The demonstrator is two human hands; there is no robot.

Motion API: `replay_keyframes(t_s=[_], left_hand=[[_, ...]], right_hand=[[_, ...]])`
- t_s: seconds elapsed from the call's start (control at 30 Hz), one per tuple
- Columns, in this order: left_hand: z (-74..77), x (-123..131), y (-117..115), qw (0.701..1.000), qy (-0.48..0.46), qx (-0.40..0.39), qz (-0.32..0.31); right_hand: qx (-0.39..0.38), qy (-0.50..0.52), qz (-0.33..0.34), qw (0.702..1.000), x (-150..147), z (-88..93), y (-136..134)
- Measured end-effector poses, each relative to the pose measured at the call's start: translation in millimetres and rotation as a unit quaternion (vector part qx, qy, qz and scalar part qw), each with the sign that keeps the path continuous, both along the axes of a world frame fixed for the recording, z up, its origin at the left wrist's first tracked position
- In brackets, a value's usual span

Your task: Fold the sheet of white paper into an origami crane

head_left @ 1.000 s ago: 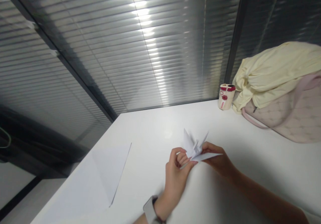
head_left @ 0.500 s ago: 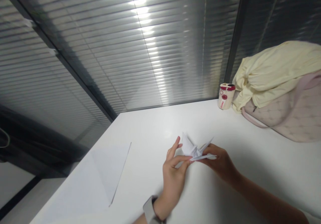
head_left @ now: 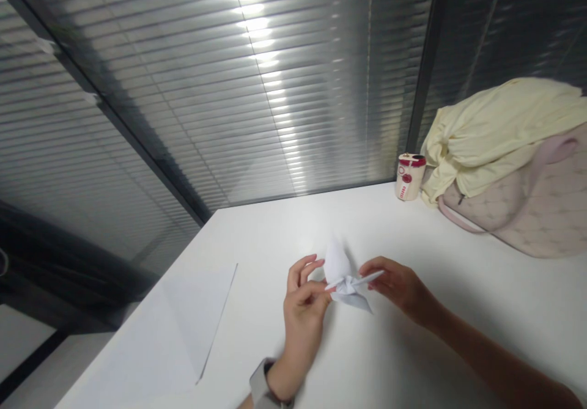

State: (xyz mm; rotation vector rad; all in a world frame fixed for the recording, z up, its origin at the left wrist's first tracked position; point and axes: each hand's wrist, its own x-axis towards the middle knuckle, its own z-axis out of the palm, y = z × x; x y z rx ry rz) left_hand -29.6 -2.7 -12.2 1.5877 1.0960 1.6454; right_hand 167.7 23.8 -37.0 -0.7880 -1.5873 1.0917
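view: head-worn camera | facing: forward and down | range: close above white table [head_left: 270, 232], left hand [head_left: 302, 329], right hand [head_left: 398, 287]

I wear a pale grey watch [head_left: 262, 386] on my left wrist [head_left: 277, 379], the only thing I can see on my body. It has a wide, smooth band with a thin dark edge, and the view hides its face. Below it, a short stretch of my left forearm [head_left: 246, 402] shows at the bottom edge. My left hand [head_left: 302, 323] and right hand [head_left: 397, 287] are bare, with slim, tapering fingers, though my nails are too small to make out. My long right forearm [head_left: 495, 351] is uncovered as far as the lower right corner.
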Motion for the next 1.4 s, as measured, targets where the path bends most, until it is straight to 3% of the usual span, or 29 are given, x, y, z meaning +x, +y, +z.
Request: replay_keyframes(t_s=[0.07, 0.17, 0.37, 0.57, 0.8, 0.97, 1.1, 1.27, 1.4], left_hand=[[1.5, -0.1, -0.1, 1.000, -0.009, -0.006, -0.012], [0.9, 3.3, -1.4, 0.998, -0.022, -0.042, -0.035], [-0.1, 9.5, -2.2, 0.988, -0.070, -0.125, -0.059], [0.4, 14.1, -5.3, 0.975, -0.088, -0.196, -0.057], [5.0, 15.1, -8.9, 0.977, -0.094, -0.185, -0.051], [-3.2, 12.7, -5.2, 0.986, -0.052, -0.159, -0.019], [-10.1, 8.4, 0.8, 0.992, -0.023, -0.123, 0.021], [-14.8, 9.5, 2.8, 0.991, 0.008, -0.130, 0.002], [-19.0, 13.1, -0.2, 0.990, 0.067, -0.127, -0.011]], right_hand=[[-0.090, 0.032, 0.041, 0.995, -1.8, 1.0, 1.6], [-0.131, 0.048, 0.090, 0.986, -9.6, 4.2, -1.4], [-0.131, 0.114, 0.051, 0.984, -14.9, -0.6, -5.9], [-0.107, 0.111, 0.007, 0.988, -14.3, 0.6, -8.6], [-0.122, 0.120, -0.008, 0.985, -21.6, -2.2, -12.3], [-0.145, 0.111, -0.003, 0.983, -22.1, -7.7, -3.1], [-0.104, 0.150, -0.046, 0.982, -21.2, -12.0, -0.3], [-0.063, 0.116, -0.020, 0.991, -19.2, -12.7, -0.4], [-0.072, 0.101, -0.049, 0.991, -17.0, -13.9, 6.7]])
